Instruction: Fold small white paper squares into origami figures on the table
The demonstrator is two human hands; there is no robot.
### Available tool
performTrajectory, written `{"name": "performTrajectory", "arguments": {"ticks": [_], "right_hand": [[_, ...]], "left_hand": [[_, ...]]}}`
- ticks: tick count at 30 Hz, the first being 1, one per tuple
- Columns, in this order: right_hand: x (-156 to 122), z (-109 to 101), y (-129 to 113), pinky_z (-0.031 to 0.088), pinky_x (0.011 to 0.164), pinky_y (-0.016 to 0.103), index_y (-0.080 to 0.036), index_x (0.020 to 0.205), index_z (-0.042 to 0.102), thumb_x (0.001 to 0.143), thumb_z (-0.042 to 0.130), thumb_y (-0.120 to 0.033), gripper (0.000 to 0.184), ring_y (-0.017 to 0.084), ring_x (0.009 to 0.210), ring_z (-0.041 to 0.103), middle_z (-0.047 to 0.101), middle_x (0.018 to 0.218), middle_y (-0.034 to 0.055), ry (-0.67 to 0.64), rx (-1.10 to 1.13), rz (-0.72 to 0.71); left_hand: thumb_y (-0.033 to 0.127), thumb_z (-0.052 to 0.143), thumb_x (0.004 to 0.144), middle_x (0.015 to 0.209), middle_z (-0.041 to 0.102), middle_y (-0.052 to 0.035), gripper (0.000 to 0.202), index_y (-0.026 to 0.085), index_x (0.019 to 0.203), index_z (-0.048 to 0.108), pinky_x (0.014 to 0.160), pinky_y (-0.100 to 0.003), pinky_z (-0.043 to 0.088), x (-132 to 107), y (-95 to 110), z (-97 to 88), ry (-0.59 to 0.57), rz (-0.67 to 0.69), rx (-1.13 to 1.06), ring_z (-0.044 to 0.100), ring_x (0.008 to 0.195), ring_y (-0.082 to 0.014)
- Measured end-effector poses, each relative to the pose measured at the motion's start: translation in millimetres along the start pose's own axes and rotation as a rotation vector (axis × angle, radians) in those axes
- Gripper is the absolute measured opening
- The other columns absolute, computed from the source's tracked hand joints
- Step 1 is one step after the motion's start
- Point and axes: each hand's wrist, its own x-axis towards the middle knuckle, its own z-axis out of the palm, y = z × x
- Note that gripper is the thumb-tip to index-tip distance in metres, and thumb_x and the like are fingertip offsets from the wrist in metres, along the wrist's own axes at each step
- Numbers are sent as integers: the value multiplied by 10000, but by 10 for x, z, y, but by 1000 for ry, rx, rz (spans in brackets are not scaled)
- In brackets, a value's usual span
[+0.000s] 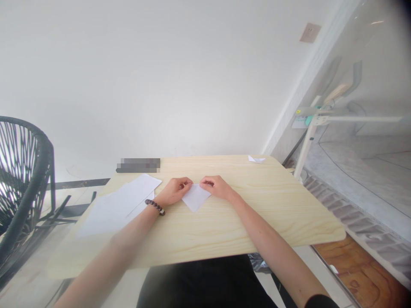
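While both hands pin its top edge, folded paper (195,197) lies mid-bench, point toward the person.
Left hand (175,191) and right hand (216,187) are each pinched narrow on an upper corner of it, flat on the bench (231,233). Risk, I'd judge: uneven finger pressure could skew the crease or slide it on the smooth wood. Count: one folded paper, two hands, at least two loose sheets (120,204) left of it, one small scrap (257,159) beyond it.

Fingertips (189,183) seemingly cover the folded paper's (195,198) top edge; the far strip (138,165) is blurred.
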Motion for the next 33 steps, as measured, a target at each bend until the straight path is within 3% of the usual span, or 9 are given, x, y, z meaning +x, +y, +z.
{"name": "performTrajectory", "arguments": {"ticks": [33], "right_hand": [[-4, 67, -39, 354, 554, 184, -158, 784, 584, 747, 442, -273, 186, 84, 612, 477, 577, 700, 4, -11, 28, -23]], "left_hand": [[373, 332, 794, 718, 573, -16, 313, 150, 820, 550, 531, -205, 358, 2, 0, 1, -74, 36, -8, 482, 604, -108]]}}
